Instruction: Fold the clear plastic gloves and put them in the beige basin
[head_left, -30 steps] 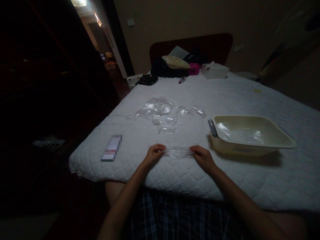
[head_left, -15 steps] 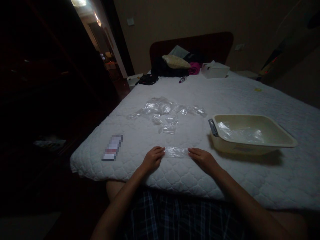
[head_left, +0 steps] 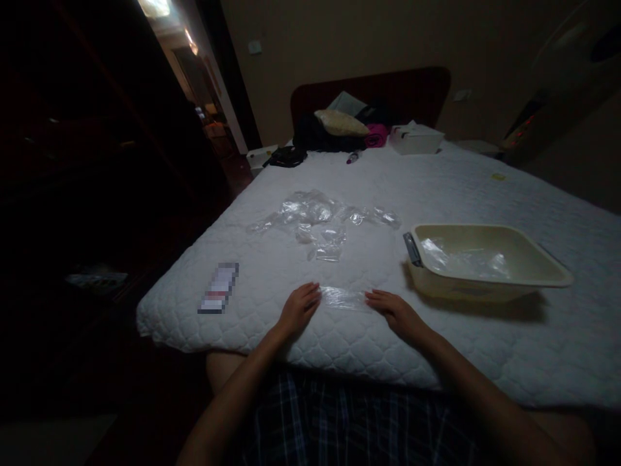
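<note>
A clear plastic bag (head_left: 343,298), folded into a narrow strip, lies flat on the bed near its front edge. On its left end rest the stretched fingers of my left hand (head_left: 301,307). My right hand (head_left: 394,312) lies open at the other end, fingertips touching the plastic and slightly apart. Both palms face down; the thumbs are mostly hidden. Farther back spreads a loose heap of crumpled clear plastic bags (head_left: 310,210). To the right stands a cream plastic basin (head_left: 485,288) with grey handles, holding more clear plastic (head_left: 466,259).
A blurred-out phone-like rectangle (head_left: 219,288) lies left on the white quilted bed (head_left: 262,272). At the headboard (head_left: 412,87) are a pillow (head_left: 341,122), dark cloth, a pink roll (head_left: 375,136) and a white box (head_left: 416,139). The bed's left edge drops to dark floor.
The strip of plastic looks flatter and a little wider between my hands. My right fingers have spread slightly. Both hands stay in nearly the same place, and the view has shifted slightly.
</note>
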Tool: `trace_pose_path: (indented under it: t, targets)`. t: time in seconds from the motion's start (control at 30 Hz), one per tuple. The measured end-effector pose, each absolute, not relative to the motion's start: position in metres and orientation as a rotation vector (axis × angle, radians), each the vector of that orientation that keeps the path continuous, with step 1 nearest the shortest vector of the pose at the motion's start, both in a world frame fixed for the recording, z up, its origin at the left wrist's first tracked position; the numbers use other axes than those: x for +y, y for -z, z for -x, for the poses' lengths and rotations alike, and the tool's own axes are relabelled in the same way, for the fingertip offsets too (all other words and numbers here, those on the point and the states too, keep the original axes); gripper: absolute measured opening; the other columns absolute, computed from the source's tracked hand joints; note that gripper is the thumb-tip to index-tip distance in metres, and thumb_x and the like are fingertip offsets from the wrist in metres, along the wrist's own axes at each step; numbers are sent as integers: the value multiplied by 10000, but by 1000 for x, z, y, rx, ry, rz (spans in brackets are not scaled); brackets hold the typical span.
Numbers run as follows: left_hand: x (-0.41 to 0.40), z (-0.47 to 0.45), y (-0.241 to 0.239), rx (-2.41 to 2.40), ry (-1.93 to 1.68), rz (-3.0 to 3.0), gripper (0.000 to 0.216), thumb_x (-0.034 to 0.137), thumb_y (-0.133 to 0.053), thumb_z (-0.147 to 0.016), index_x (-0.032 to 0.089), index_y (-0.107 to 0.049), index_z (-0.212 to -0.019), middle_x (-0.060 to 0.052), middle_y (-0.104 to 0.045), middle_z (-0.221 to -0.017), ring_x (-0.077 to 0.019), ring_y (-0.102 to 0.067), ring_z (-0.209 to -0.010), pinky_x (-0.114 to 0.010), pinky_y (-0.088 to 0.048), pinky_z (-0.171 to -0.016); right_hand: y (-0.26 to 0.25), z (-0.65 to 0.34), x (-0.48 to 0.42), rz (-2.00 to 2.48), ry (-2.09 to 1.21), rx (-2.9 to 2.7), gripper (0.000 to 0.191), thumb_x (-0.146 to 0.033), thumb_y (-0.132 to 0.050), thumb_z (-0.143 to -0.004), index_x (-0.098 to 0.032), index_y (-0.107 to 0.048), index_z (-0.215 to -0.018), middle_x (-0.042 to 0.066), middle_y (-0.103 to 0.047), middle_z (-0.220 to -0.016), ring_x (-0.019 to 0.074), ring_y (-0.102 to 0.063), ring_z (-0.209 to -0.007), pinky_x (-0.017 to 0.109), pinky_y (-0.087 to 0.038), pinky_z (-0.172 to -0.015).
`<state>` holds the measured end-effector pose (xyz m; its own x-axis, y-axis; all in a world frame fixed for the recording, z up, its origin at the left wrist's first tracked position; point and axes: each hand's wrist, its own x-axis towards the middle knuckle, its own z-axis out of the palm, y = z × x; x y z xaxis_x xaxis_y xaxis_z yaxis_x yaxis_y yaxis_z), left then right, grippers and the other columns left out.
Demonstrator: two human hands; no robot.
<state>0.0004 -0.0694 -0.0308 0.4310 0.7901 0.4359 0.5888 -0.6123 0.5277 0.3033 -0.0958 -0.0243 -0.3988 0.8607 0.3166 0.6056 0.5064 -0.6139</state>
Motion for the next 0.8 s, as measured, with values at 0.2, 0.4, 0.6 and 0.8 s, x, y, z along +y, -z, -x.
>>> trace_pose_path:
  t: [0.2, 0.4, 0.6, 0.8]
  targets:
    - [-71, -2, 35, 1169, -924, -2555, 328, 194, -439, -846, 218, -511, -1165, -92, -485, -1268, -207, -406, -1203, -419, -367, -954, -4, -272, -102, 1473, -373, -1846, 365, -198, -386, -817, -199, -556, -1140, 86, -600, -1118, 214, -551, -1033, 407, -423, -910]
    - [-71, -4, 35, 1136, -778, -2717, 399, 191, -397, -867, 206, -395, -1265, -113, -381, -1347, -210, -283, -1280, -459, -266, -1018, 5, -209, -113, 1337, -184, -2344, 563, -389, -426, -829, -109, -360, -1313, 157, -344, -1363, 276, -302, -1261, 457, -256, -1032]
    - [-74, 7, 25, 1033, -426, -2822, 449, 160, -336, -882, 228, -295, -1324, -74, -367, -1362, -164, -265, -1287, -433, -201, -1056, 25, -224, -106, 1269, -144, -2542, 606, -475, -322, -863, -147, -244, -1367, 118, -253, -1412, 238, -187, -1309, 443, -194, -1059]
    - [-77, 8, 20, 1097, -328, -2844, 446, 165, -305, -891, 232, -281, -1331, -50, -332, -1383, -151, -206, -1307, -425, -190, -1063, 28, -259, -103, 1326, -112, -2612, 619, -494, -254, -878, -141, -180, -1381, 119, -205, -1426, 226, -153, -1317, 468, -137, -1065]
